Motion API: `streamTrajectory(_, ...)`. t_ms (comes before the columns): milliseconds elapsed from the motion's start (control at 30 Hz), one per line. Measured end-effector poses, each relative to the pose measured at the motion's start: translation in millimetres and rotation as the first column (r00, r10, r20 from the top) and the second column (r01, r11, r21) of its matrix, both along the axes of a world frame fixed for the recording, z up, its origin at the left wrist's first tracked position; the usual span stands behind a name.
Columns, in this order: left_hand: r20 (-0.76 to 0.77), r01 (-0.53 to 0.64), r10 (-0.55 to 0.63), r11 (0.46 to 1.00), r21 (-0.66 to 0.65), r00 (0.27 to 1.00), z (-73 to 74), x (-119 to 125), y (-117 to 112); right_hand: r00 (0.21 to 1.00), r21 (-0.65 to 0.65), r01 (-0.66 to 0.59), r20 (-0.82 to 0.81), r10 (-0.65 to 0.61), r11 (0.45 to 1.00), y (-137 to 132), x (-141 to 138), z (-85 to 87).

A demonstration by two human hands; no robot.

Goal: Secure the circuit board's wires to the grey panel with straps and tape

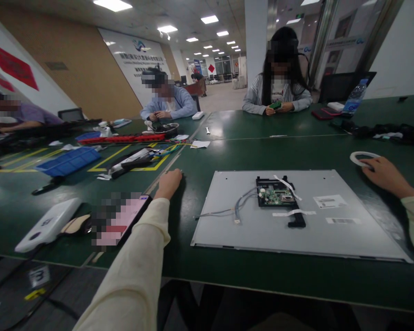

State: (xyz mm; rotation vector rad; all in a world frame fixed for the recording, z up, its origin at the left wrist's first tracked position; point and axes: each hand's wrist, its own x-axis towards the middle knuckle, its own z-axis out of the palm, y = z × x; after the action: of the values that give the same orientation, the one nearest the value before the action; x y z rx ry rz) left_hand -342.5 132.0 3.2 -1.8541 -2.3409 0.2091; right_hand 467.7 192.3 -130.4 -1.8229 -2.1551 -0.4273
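Note:
Curled in a loose fist, my left hand rests on the green table left of a flat display panel; anything inside its fingers is hidden. My right hand is closed on the near rim of a white roll of tape, beyond the panel's right side. The grey metal back of the display panel faces up between my hands. On it sits a green circuit board in a black bracket, with white tape strips across it. Thin grey cables run from the board past the panel's left edge.
Left of my arm lie a phone and a white device. Farther off are a blue tray, a black cable bundle, a small wrench and a water bottle. Several people sit around the table.

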Motion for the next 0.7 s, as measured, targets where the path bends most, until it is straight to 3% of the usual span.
streamTrajectory(200, -0.018, -0.108, 0.11, 0.992, 0.065, 0.994, 1.2, -6, -1, 1.0, -0.017, -0.026, -0.008, 0.026, 1.0, 0, -3, 3.1)
streamTrajectory(300, -0.021, -0.109, 0.111, 0.99, 0.091, 0.994, 1.7, -8, -4, 1.0, -0.023, -0.016, -0.015, 0.015, 1.0, -2, -5, 5.0)
streamTrajectory(400, -0.058, -0.037, 0.04, 0.997, 0.061, 0.997, 2.3, -9, -6, 1.0, -0.031, -0.004, -0.022, 0.004, 1.0, -3, -7, 6.0)
streamTrajectory(567, -0.082, 0.174, -0.181, 0.981, -0.084, 0.98, 5.4, -16, -4, 1.0, -0.028, 0.004, -0.022, -0.004, 1.0, -3, -5, 5.0)
streamTrajectory(700, -0.093, 0.184, -0.192, 0.979, -0.092, 0.977, 5.5, -19, 0, 1.0, -0.027, 0.004, -0.022, -0.004, 1.0, -2, -5, 5.0)
